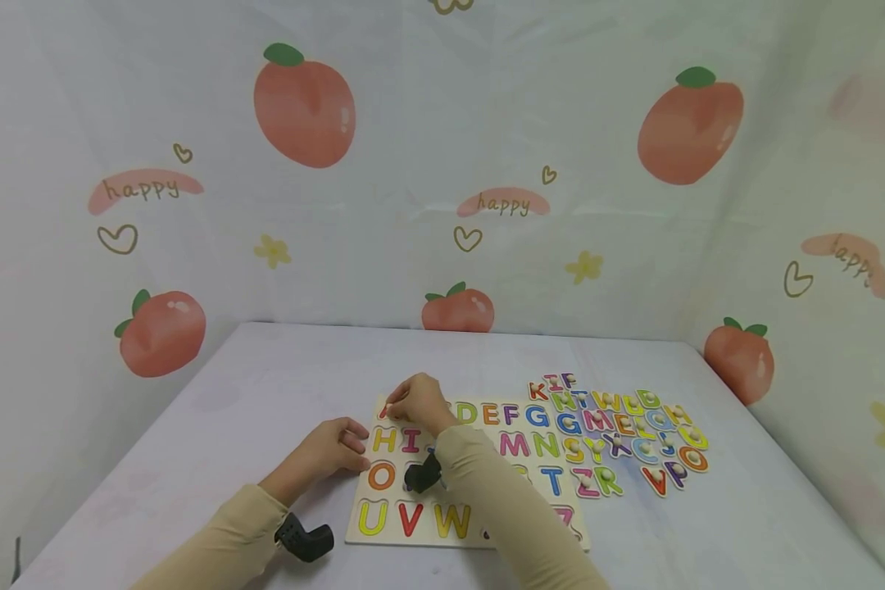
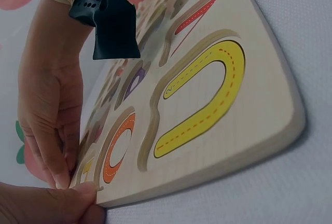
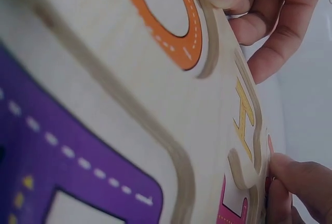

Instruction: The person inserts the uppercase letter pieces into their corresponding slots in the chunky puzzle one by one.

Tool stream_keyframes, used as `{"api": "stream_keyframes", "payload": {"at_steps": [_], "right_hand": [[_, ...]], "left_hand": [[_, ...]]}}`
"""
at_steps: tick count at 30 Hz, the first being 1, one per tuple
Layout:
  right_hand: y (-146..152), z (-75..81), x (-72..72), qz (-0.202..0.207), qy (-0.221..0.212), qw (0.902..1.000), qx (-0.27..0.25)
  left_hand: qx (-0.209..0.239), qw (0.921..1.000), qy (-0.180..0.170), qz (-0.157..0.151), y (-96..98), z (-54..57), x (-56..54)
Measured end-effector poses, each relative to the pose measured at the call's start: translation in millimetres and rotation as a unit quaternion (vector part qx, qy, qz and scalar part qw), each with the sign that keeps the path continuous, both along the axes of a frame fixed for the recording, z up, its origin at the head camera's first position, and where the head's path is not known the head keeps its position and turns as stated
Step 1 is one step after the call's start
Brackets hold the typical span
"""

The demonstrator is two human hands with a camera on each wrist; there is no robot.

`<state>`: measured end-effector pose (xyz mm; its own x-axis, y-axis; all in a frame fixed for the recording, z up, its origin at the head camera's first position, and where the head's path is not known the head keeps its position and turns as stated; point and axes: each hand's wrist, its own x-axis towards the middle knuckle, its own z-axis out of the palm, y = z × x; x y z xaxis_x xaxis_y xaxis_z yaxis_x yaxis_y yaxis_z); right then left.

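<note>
Tabletop (image 1: pixel 295 365), letter board (image 1: pixel 392 518), long axis crosswise (left hand (image 1: pixel 332 447) round edge (image 1: pixel 359 492)), right hand (image 1: pixel 420 403) tight on red A (image 1: pixel 383 412)

One board (image 2: pixel 275 110), with two hands: left hand (image 1: pixel 329 450) at its nine o'clock, right hand (image 1: pixel 420 404) at eleven. Two black wrist cameras (image 1: pixel 305 538). Twenty-five loose letters (image 1: pixel 623 424), between two and three o'clock. Printed from ten round to three: five bold fruits (image 1: pixel 305 113), three yellow flowers (image 1: pixel 584 267), six hearts (image 1: pixel 549 174), three "happy" words (image 1: pixel 503 205).
</note>
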<state>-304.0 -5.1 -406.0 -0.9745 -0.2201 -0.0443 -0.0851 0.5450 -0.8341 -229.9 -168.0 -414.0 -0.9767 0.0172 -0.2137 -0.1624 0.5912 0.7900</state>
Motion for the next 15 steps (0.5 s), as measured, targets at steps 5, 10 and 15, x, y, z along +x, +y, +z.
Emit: {"api": "stream_keyframes", "payload": {"at_steps": [5, 10, 15], "right_hand": [[-1.6, -3.5, -3.5, 0.007, 0.021, 0.9996, 0.016], [-3.5, -5.4, -6.3, 0.013, 0.021, 0.9996, 0.015], [-4.5, -2.5, -4.5, 0.016, 0.01, 0.9994, 0.03]], "left_hand": [[-0.005, 1.0, 0.002, -0.001, -0.1, -0.8, -0.8], [-0.005, 1.0, -0.001, -0.004, -0.8, -1.6, -1.4], [-0.004, 1.0, -0.002, -0.003, -0.1, -0.5, 0.1]]}}
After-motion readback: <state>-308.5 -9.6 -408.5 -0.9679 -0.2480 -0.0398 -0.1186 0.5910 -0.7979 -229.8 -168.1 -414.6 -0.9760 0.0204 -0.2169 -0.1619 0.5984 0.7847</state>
